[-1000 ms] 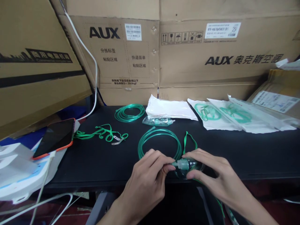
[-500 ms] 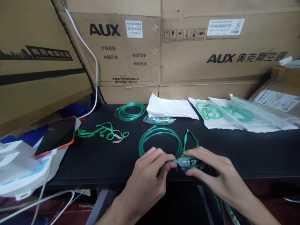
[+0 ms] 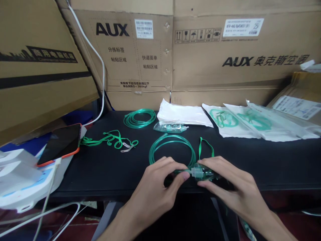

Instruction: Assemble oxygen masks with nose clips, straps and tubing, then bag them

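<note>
Near the table's front edge, my right hand (image 3: 229, 179) grips a clear oxygen mask (image 3: 207, 171) between thumb and fingers. The mask's pale connector (image 3: 197, 172) points left. Thumb and forefinger of my left hand (image 3: 163, 182) pinch at the connector's narrow end, where green tubing (image 3: 181, 171) runs under the hand. Behind my hands that tubing lies in a coil (image 3: 173, 138). A green elastic strap (image 3: 206, 140) loops up from the mask. How far the tube sits on the connector is hidden by my left fingers.
A second tubing coil (image 3: 139, 118), another clear mask (image 3: 170, 127) and a white pouch (image 3: 184, 114) lie at the back. Several packaged sets (image 3: 240, 129) are at right. Green straps with metal strips (image 3: 110, 140) and a phone (image 3: 61, 142) lie left. Cardboard (image 3: 140, 70) walls the rear.
My left hand's thumb and forefinger have shifted slightly, showing more of the connector's narrow end and the tubing. The right hand still grips the mask.
</note>
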`<state>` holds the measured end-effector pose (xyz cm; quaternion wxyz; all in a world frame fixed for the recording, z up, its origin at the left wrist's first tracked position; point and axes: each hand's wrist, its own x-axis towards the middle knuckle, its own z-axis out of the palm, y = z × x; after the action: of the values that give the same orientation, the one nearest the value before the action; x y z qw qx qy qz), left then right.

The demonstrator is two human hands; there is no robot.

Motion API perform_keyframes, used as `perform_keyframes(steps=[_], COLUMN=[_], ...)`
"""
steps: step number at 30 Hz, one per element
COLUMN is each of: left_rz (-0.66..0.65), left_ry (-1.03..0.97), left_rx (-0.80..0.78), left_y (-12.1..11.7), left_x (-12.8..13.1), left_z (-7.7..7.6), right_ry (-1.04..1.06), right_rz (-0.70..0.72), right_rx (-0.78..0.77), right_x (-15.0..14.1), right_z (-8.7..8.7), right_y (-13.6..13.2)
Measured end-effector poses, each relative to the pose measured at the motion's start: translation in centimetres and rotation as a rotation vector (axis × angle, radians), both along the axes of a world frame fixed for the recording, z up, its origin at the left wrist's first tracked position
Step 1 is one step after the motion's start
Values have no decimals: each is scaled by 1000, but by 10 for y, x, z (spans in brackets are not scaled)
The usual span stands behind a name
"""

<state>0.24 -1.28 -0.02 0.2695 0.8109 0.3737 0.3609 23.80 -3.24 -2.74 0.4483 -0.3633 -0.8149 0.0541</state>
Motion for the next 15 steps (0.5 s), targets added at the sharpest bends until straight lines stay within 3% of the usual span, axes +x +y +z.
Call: perform_keyframes(steps=[15], left_rz=[-55], left_ry=[21], left_rx=[-41], left_y=[0], left_x=[0], left_z=[0], right_ry=[-2], right_rz=[33], right_rx=[-68], right_x=[2], right_z=[2], right_y=[0])
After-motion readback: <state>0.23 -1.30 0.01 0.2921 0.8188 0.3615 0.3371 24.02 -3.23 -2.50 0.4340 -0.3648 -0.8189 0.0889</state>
